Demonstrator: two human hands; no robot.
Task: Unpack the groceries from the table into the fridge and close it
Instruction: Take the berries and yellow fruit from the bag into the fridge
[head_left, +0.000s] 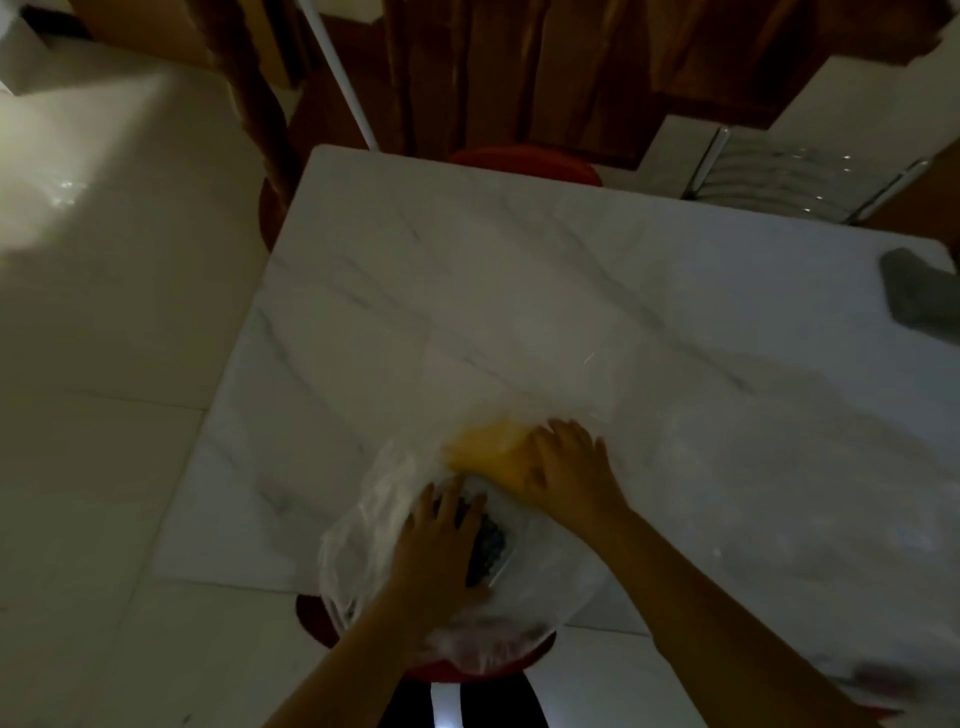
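Hands reach out over the near edge of the white marble table (519, 270), both arms stretched forward. The left hand (441, 540) lies flat with fingers spread, pressing on a clear plastic bag (358, 525) and on a see-through box of dark berries (488, 545) just under its fingers. The right hand (566, 467) is a bit farther out, fingers straight and apart, resting against a yellow pack (488, 452) that touches its thumb side. The yellow pack's long side runs from the far left to the near right, toward the right wrist. The bag hangs over the table's near edge, below the left wrist. It is dark and blurry. A grey thing (919, 291) sits far off to the right.
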